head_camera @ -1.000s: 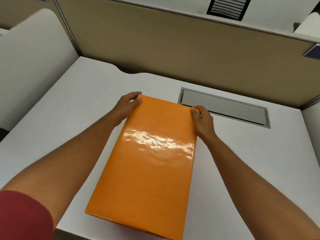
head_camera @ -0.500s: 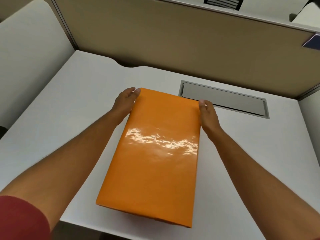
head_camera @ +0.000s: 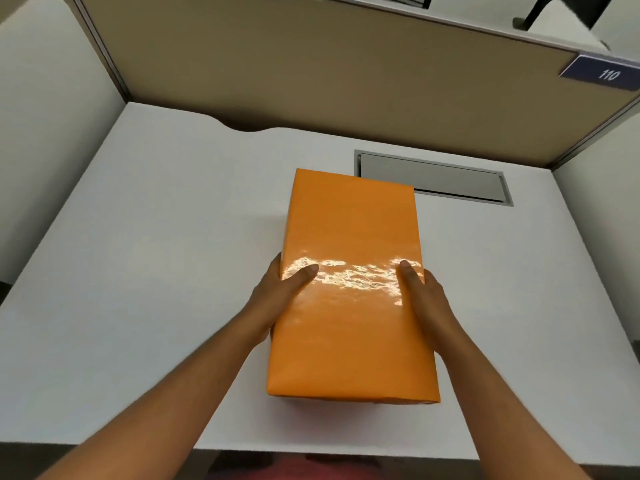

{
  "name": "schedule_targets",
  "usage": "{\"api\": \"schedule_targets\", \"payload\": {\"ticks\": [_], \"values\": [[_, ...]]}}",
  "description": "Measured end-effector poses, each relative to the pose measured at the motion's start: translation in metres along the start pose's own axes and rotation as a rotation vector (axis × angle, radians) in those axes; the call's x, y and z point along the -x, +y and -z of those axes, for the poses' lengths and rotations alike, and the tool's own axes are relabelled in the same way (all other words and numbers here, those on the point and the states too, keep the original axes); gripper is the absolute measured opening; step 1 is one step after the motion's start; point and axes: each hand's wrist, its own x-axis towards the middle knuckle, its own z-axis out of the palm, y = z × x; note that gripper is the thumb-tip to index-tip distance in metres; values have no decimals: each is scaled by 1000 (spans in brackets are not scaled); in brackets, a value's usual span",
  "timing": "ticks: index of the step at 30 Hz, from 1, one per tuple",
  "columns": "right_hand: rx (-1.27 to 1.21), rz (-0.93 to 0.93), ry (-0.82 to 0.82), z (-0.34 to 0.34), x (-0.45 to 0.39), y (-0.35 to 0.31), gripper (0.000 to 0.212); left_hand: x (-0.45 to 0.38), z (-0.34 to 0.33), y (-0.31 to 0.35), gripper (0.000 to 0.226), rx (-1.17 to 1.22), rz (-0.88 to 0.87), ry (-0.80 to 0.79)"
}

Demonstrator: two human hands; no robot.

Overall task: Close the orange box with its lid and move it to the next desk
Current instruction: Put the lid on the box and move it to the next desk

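Observation:
The glossy orange box lies closed, lid on top, lengthwise on the white desk. My left hand grips its left side about halfway along, thumb on the lid. My right hand holds the right side opposite, thumb also on the lid. The fingers of both hands are hidden behind the box's sides.
A grey cable hatch is set in the desk just behind the box. Tan partition walls close the back, with a blue "110" sign at the right. White side panels flank the desk.
The box has gone forward onto the desk and straightened. Both hands have slid from its far corners back to the middle of its sides.

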Motion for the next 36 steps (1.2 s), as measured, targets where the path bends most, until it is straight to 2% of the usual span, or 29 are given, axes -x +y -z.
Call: {"api": "schedule_targets", "payload": {"ticks": [6,11,15,18,23,27,31,36], "values": [[-33,-48,-22,-1,5,-4,89,1,-5,-5,69,-79,-62,97],[-64,-32,-63,0,3,-3,59,-1,-7,-6,69,-88,-48,127],[-79,-13,-96,1,-3,2,73,-1,-8,-6,74,-81,-33,135],[-101,11,-118,2,-6,4,69,-4,-6,-7,74,-62,-22,124],[-101,-15,-133,-6,-2,-7,76,-9,9,-6,72,-23,-7,98],[-81,5,-143,-35,2,-36,92,-15,49,6,61,9,-12,97],[-98,49,-176,-84,6,-77,95,-21,113,26,61,13,-29,119],[-105,124,-213,-175,23,-140,127,-23,220,53,53,-5,-58,157]]}}
